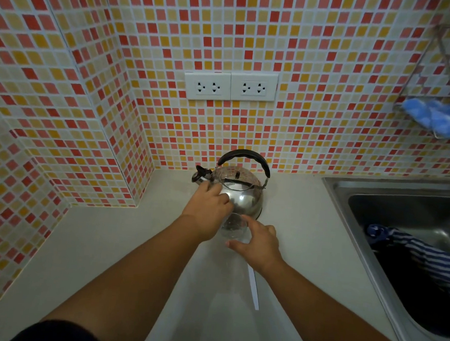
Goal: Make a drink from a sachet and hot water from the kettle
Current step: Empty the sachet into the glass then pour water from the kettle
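Currently left hand (207,212) fingers rest spread on kettle (239,195); right hand (257,242) fingers curl loosely beside glass (232,226).

A kettle (240,189) is standing on the counter (109,242) near the back wall, below two wall sockets (231,87). A glass (232,226) is sitting just in front of it, with the left hand (207,211) and right hand (257,242) flanking it. A sink (390,201) is lying to the right, a cloth (419,256) inside, a wire rack (444,104) hanging above
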